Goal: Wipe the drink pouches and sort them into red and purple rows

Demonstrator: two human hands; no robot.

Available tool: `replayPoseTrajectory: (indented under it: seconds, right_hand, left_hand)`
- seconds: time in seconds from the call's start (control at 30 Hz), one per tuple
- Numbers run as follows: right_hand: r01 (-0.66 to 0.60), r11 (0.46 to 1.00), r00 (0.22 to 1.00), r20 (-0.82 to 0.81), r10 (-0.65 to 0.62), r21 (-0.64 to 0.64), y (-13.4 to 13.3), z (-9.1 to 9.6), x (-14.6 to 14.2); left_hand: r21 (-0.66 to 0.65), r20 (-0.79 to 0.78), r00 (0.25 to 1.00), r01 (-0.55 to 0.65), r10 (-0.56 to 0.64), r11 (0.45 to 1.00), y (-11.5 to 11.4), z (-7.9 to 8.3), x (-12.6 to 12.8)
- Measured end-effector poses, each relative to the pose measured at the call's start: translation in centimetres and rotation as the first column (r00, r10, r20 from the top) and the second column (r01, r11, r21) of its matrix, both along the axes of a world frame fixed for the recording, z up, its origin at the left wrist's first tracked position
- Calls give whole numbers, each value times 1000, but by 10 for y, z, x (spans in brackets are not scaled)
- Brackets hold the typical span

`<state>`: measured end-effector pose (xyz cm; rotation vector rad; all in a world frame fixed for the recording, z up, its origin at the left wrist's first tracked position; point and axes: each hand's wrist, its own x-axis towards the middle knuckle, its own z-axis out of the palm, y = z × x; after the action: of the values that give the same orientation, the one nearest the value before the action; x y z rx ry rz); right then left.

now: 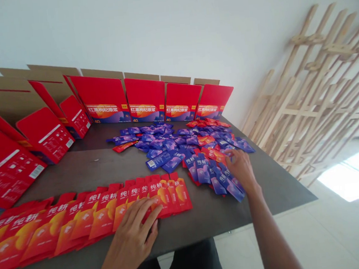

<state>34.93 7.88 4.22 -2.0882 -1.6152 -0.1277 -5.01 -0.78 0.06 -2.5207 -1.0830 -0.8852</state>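
The left hand lies palm down, fingers loosely extended and clenched on nothing, over the near edge of a long overlapping row of flat red foil pouches with orange fruit prints and white lettering; this row runs along the near side of a dark grey flat tabletop, its right end just beyond the fingertips; the right hand is bent with curled fingers at the right edge of a cluster of flat blue-purple foil pouches with white lettering, close to a flat red-orange pouch; whether it grips one or merely touches them I cannot tell; behind the cluster spreads a loose heap of blue-purple pouches, with a few red ones among them and more red ones at its far right; four upright red cardboard cartons with blue-purple lower fronts stand side by side behind the heap, against a pale wall; more red cartons with printed side panels stand at the left, their flaps raised and brown board showing; the contents of all the cartons are hidden from this angle.
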Motion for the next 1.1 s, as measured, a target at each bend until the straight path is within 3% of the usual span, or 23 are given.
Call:
replayPoseTrajectory:
  seconds: [0.1,0.27,0.47,0.57,0.63,0.77,0.83,0.97,1.1]
  right_hand:
    - [-133,977,988,53,143,-165,28,-4,32]
    - [-207,945,973,46,226,-255,52,-9,38]
    - [-234,936,968,29,251,-263,56,8,56]
    - [-174,961,981,51,189,-215,48,23,65]
    - [-97,988,995,27,101,-118,37,31,61]
    - [-4,998,987,-162,14,62,1,32,13]
    - [-60,996,951,-299,77,67,-19,22,-32]
    - [-193,977,902,-377,211,85,-51,-2,-132]
    - [-251,968,890,-394,229,-3,-60,-11,-194]
  left_hand:
    - [-8,2,1000,0,0,1000,0,0,0]
    - [-23,4,1000,25,-24,999,-2,4,0]
    - [-34,-40,997,65,-66,997,-2,3,0]
    - [-30,-84,993,85,-87,996,0,1,0]
    - [-28,-93,992,87,-89,996,1,0,0]
    - [-30,-87,993,76,-78,997,2,-2,-2]
    - [-26,-81,994,72,-74,997,2,-3,-2]
    - [-4,-76,994,78,-78,997,2,-3,-1]
    - [12,-48,997,67,-66,998,-1,-2,-1]
